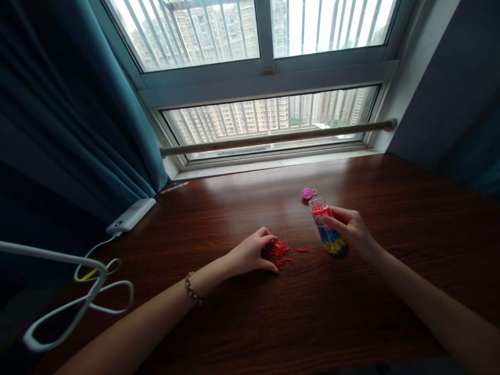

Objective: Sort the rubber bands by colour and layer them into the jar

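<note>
My right hand (349, 227) grips a small clear bottle (330, 234), which is tilted and uncapped. Inside it are layers of coloured pieces, with red near the neck, blue in the middle and yellow at the bottom. On the wooden table, my left hand (255, 251) rests beside a small pile of red bands or strings (281, 251), thumb and fingers apart around its left side. One loose red piece (302, 250) lies between the pile and the bottle. Behind the bottle sits a pink cap (307, 193) with a ring.
The brown wooden table (234, 208) reaches to a window with a rail (281, 137). At the left, a white power bank (132, 215) has a white cable (113, 302) attached, near a bent white tube (74, 258). A blue curtain (97, 104) hangs on the left.
</note>
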Demonstrator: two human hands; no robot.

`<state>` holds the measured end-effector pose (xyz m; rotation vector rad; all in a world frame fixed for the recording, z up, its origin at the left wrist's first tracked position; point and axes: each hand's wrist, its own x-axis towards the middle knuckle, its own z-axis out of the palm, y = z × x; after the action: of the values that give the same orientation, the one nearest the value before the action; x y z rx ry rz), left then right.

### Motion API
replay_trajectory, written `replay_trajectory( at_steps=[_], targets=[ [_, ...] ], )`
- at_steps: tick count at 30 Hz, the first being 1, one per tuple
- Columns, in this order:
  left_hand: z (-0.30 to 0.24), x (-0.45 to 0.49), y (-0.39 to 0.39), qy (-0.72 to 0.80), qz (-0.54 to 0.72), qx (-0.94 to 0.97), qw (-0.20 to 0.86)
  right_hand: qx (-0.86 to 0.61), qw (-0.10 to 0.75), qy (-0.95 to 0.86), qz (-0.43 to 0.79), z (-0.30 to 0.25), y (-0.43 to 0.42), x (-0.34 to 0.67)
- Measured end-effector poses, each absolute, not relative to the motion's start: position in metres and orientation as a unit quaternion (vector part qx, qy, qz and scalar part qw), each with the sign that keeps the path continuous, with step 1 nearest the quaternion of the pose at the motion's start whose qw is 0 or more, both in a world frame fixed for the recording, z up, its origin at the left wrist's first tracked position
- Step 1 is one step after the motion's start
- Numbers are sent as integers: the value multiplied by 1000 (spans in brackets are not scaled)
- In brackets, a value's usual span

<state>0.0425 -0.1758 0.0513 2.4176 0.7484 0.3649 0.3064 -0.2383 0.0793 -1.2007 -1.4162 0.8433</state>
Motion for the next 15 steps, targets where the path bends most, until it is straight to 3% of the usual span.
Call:
replay_trajectory(
  at_steps=[15],
  targets=[
    [53, 71, -174, 201, 150, 935, 252, -505, 504, -612, 342, 79, -239, 306]
  ],
)
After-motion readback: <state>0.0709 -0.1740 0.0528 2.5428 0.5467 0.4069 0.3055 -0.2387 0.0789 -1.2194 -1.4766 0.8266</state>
